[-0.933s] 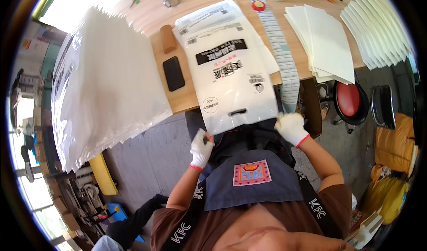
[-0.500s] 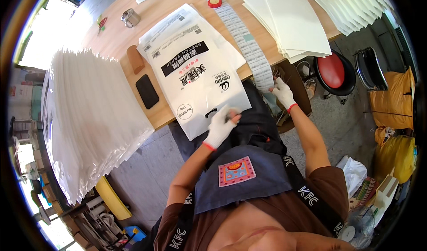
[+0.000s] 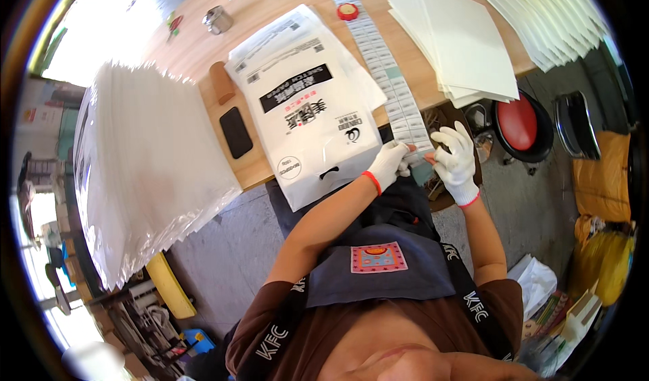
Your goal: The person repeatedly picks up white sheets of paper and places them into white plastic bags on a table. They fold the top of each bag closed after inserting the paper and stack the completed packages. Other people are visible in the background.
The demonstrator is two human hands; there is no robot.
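Left hand (image 3: 389, 165) reached white label strip (image 3: 395, 90).

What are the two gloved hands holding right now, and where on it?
Both the left hand and right hand pinch the near end of the long sticker strip at the table edge.

We see a long white paper strip of small printed labels (image 3: 389, 77) running from top centre of the frame down to right of centre, flat on the wood. Its lower end hangs past the table edge, pinched there. Just left lies a white printed plastic bag (image 3: 304, 121), flat, handle cutout nearest us.
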